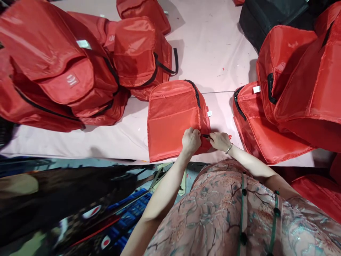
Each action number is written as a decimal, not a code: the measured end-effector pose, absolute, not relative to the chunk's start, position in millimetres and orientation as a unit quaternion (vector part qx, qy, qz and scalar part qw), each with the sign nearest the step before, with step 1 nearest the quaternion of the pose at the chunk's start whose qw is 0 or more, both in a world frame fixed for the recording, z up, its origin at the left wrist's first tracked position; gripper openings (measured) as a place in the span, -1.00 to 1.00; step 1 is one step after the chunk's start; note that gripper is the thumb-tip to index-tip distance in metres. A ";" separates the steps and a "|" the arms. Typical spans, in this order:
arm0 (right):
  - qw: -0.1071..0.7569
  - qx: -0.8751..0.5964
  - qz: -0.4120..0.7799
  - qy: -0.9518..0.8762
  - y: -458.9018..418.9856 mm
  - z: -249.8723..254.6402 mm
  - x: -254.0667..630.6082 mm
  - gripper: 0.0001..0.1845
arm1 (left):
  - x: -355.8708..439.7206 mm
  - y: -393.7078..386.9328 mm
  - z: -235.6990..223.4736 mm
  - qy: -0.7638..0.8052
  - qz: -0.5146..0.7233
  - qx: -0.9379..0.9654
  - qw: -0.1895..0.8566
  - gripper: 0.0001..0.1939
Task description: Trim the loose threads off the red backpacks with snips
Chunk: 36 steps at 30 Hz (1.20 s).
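A red bag (pixel 172 122) lies at the near edge of the tabletop (pixel 204 53), with open room behind it. The left hand (pixel 191 141) pinches its right seam (pixel 199 119); the right hand (pixel 219 141), just beside, grips a small dark tool (pixel 206 136). The bag has a rounded top, black zip (pixel 196 94) and white tag (pixel 209 113).

tool (pixel 206 136) half-hidden in right hand (pixel 220 141)

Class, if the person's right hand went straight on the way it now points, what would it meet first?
The right hand, holding a small, dark, pointed tool, would probably meet the left hand first; depth is unclear, so the seamed edge of the red, round-topped fabric bag might come sooner.
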State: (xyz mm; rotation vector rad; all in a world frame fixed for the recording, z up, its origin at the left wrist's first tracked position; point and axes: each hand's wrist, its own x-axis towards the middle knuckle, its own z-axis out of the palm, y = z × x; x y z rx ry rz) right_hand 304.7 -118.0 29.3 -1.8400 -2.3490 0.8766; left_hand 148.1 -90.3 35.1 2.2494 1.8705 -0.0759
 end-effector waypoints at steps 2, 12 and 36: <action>0.018 -0.589 0.284 -0.756 -116.7 29.9 304.7 -0.66 | 146.4 -89.6 30.3 0.643 0.002 0.758 0.110 -0.75; 0.003 -0.584 0.300 -0.754 -112.5 33.7 304.5 -0.62 | 133.8 -86.8 28.8 0.711 0.159 0.651 0.213 -0.71; 0.005 -0.577 0.296 -0.761 -108.7 26.1 303.2 -0.61 | 155.9 -93.6 36.5 0.629 -0.080 0.771 0.058 -0.68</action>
